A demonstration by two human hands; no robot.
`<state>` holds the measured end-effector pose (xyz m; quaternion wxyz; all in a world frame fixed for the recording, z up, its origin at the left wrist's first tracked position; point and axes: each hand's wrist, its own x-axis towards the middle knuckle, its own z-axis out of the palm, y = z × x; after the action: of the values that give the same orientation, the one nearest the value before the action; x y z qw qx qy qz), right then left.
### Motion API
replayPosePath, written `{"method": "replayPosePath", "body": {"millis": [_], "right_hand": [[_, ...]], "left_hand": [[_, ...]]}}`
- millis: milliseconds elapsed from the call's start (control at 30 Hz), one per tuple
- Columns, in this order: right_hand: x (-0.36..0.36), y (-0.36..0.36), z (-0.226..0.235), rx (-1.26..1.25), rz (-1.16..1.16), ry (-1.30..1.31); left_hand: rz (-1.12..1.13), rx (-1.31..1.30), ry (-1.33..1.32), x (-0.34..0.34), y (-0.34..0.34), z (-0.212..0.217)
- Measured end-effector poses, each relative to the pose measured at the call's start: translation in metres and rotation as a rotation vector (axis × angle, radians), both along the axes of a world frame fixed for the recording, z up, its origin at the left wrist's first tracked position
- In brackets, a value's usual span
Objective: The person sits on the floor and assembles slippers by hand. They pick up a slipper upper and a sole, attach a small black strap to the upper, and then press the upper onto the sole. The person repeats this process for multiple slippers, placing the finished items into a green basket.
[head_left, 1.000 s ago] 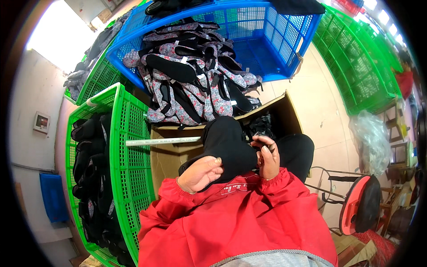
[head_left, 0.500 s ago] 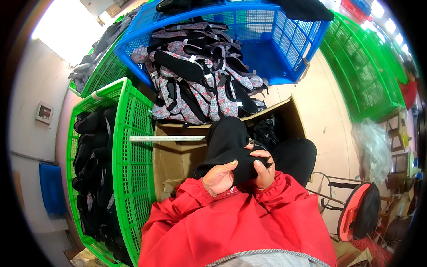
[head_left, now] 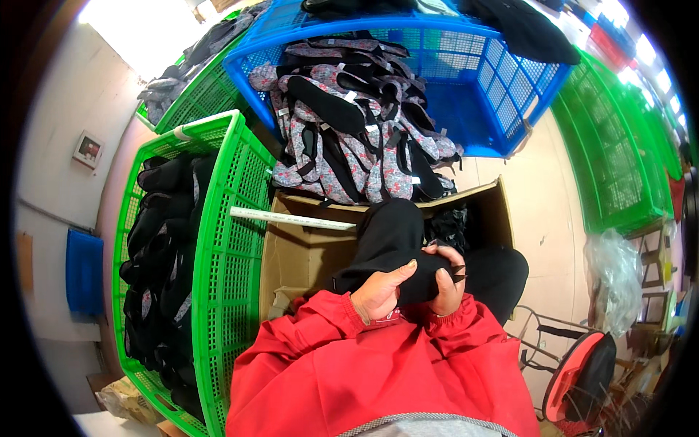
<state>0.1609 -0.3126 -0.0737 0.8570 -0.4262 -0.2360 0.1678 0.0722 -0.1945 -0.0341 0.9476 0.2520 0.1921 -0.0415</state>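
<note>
Both hands meet low over my lap, in front of my black-trousered knees. My left hand (head_left: 378,293) lies by the red sleeve cuff with its thumb extended; its other fingers curl under, partly hidden by black cloth (head_left: 417,285). That cloth lies between the hands, and I cannot tell where it ends and my trousers begin. My right hand (head_left: 447,282) is bent, thumb towards its fingers, with a thin dark piece (head_left: 459,272) showing at the fingers. The kind of the piece is too small to make out.
Ahead, flower-patterned padded pieces with black parts (head_left: 349,138) spill from a blue crate (head_left: 495,95) over a cardboard box (head_left: 502,211). On the left a green crate (head_left: 229,291) holds black padded pieces (head_left: 164,255); a white rod (head_left: 291,218) juts from it. Green crates (head_left: 611,153) stand right.
The view has shifted, so the surroundings sit further right. The right-hand fingers have moved slightly, and the dark piece now shows beside them. The left hand stays nearly as it was.
</note>
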Motion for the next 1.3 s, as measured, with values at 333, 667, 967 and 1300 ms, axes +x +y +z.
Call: {"method": "replayPosePath", "body": {"millis": [333,667,967,1300], "right_hand": [[-0.011,-0.004,-0.015,-0.191,0.475,0.100],[-0.025,-0.008,0.001,0.005,0.471,0.303],[-0.013,-0.024,-0.033,-0.085,0.210,0.501],[-0.016,-0.028,-0.017,-0.025,0.314,0.764]], "left_hand": [[0.263,-0.612,-0.396,-0.001,0.006,0.037],[0.219,-0.607,-0.284,0.017,0.015,0.069],[-0.361,1.981,-0.437,0.000,-0.007,0.027],[-0.078,1.893,-0.530,-0.006,-0.018,0.021]]}}
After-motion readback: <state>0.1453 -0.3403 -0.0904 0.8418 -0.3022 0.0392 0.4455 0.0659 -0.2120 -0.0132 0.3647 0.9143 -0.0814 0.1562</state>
